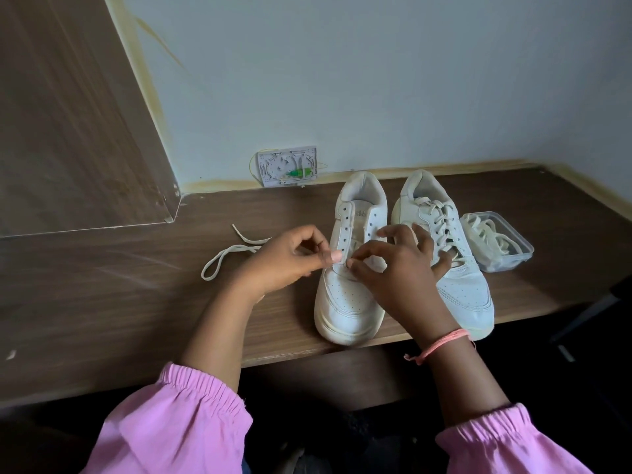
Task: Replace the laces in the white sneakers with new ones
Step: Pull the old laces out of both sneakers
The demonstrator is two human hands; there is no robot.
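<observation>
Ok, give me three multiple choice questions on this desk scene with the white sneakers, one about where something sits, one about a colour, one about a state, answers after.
1. Where is the clear plastic container of cream laces?
A. On the wooden desk, right of the laced white sneaker
B. Left of both shoes
C. On the floor

2. What colour is the thread bracelet on the right wrist?
A. Green
B. Pink-orange
C. Black

3. What state is the white sneaker nearest the loose lace in?
A. Fully laced
B. Upper eyelets empty
C. Lying on its side

Answers:
1 A, it sits on the desk beside the laced shoe's outer side.
2 B, the band shows salmon pink.
3 B, the part-unlaced sneaker shows bare holes, while the left hand and right hand pinch at its lower eyelets.
</observation>
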